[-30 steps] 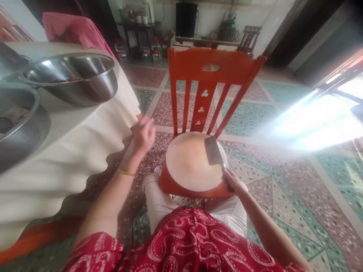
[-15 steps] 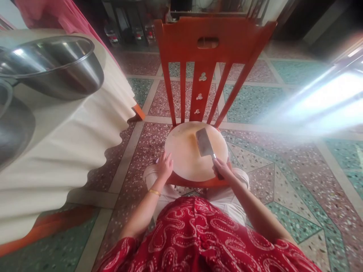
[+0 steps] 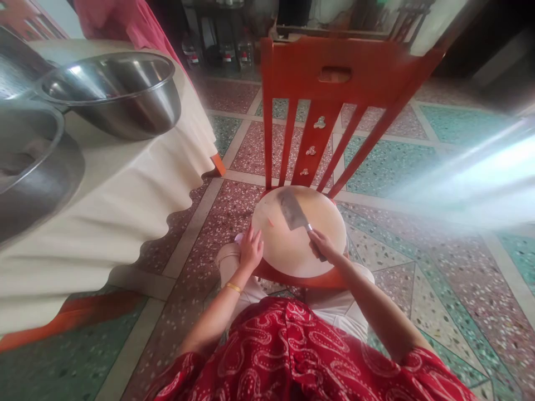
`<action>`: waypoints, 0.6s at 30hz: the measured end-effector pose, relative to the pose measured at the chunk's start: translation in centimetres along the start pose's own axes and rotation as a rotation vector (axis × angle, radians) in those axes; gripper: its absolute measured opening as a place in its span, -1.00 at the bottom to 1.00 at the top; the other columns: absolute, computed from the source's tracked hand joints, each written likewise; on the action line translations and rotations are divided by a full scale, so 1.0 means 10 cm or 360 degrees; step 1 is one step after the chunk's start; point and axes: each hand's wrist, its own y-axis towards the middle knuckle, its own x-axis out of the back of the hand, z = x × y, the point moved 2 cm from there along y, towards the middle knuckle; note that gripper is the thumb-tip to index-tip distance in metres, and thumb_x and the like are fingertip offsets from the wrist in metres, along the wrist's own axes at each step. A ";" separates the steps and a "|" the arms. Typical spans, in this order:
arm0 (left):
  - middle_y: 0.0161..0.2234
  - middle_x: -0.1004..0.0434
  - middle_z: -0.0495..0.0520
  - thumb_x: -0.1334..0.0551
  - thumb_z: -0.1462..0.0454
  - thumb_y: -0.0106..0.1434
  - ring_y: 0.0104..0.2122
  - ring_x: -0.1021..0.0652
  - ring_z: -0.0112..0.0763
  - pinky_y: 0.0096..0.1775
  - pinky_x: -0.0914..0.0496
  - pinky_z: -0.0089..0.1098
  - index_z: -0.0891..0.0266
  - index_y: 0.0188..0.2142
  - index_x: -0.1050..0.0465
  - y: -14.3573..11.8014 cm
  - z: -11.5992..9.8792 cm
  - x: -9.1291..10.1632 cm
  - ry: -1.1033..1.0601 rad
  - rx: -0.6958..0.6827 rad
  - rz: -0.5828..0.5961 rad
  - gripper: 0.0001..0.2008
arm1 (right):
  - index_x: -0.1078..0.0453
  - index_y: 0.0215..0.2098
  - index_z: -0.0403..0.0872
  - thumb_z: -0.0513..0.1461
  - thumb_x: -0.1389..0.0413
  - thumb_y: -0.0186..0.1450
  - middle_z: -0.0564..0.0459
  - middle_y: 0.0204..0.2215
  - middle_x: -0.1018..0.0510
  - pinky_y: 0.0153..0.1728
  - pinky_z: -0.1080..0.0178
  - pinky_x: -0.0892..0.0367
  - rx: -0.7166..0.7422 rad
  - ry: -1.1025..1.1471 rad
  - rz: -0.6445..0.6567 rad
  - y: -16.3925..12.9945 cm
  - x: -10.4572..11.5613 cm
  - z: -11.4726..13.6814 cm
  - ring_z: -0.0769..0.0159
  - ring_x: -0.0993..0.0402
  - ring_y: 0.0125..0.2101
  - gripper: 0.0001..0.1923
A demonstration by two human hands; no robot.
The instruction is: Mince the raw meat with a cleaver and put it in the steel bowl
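- The right hand (image 3: 324, 245) grips the handle of the cleaver (image 3: 292, 210); the fingers are closed around the handle, and the blade lies nearly flat on the board (image 3: 301, 248), pointing toward 11 o'clock.
- The left hand (image 3: 251, 250) rests at the board's 9 o'clock edge, fingers spread and flat, holding nothing.
- The board is round and pale and sits on the seat of the red chair (image 3: 334, 78), directly in front of the person's knees.
- A small red scrap (image 3: 270, 221) lies on the board at 10 o'clock, just beside the blade and apart from the left fingertips. What the scrap is cannot be told.
- A bowl (image 3: 112, 92) of steel stands on the counter (image 3: 125, 184) at 10 o'clock of the board, well apart from both hands. A second steel vessel sits at the far left edge, touching the bowl's rim or close to it.
- The counter carries a cream cloth whose hem hangs near the floor.
- Risk: the board overhangs the seat's front edge. A heavy stroke near 6 o'clock could probably tip it toward the knees.
- Risk: the left fingers lie near the blade's travel. A sideways slip of the cleaver could reach them.
- Risk: strong glare enters from 3 o'clock and may hide the blade edge from the person.
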 end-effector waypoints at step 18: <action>0.17 -0.18 0.27 0.09 0.25 0.33 0.21 -0.14 -0.22 0.17 -0.13 -0.09 0.31 0.20 -0.06 -0.08 0.05 -0.01 -0.0147 0.0094 -0.0062 -0.54 | -0.28 0.03 0.01 0.06 0.10 0.31 0.22 -0.76 -0.26 -0.85 0.45 -0.02 0.0090 -0.0964 0.0362 0.98 0.37 0.62 0.51 -0.14 -0.83 -0.55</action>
